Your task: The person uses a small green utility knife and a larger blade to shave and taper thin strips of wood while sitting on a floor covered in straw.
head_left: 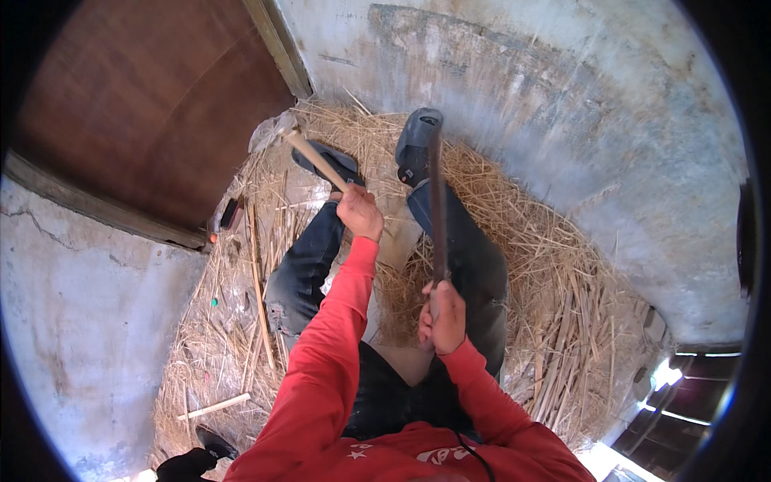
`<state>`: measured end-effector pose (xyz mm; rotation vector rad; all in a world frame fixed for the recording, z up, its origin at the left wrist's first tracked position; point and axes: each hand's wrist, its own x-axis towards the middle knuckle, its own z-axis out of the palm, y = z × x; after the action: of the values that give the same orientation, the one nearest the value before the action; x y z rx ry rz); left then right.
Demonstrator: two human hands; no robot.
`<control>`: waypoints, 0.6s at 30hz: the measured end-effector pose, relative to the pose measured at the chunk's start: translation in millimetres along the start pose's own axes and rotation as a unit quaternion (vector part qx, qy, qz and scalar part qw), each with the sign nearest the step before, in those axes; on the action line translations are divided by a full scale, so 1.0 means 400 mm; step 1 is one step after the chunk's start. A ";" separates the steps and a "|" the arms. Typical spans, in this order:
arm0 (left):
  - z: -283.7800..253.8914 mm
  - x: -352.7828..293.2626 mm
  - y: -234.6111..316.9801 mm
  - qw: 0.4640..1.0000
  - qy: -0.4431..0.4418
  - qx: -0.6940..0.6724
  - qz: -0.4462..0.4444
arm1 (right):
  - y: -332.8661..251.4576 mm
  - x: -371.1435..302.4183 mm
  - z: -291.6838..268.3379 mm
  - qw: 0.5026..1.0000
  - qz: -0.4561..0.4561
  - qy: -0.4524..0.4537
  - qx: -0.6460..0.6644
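Note:
My left hand [361,212] is closed around the lower end of a pale bamboo stick [317,162], which slants up and left past my left foot. My right hand [442,317] grips the handle of a machete [438,201]. Its long, dark blade stands pointing away from me, reaching up toward my right foot. Stick and blade are apart from each other. Below the hands, a patch of brownish board or cloth [405,361] shows between my thighs; what it is I cannot tell.
Straw and split strips [574,337] cover the floor, thickest at the right. A thin pole [259,281] and a short pale stick [214,406] lie at the left. Worn walls [562,120] and a brown door [152,104] close in the space. My legs in jeans [474,265] stretch forward.

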<state>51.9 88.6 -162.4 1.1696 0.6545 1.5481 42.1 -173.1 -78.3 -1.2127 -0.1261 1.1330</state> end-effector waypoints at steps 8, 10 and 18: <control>0.055 0.005 0.008 0.952 -0.028 0.248 0.178 | 0.225 0.059 -0.040 0.972 0.229 0.042 -0.022; 0.031 0.017 -0.012 0.989 -0.003 0.132 0.068 | 0.261 0.092 -0.091 0.967 0.243 0.070 0.017; 0.015 0.052 -0.022 0.996 0.010 0.088 0.030 | 0.113 0.041 0.027 0.973 -0.223 0.013 0.055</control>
<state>61.3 109.8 -160.7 1.3179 0.7878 1.5788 15.7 -157.8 -116.9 -1.0336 -0.2960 0.7204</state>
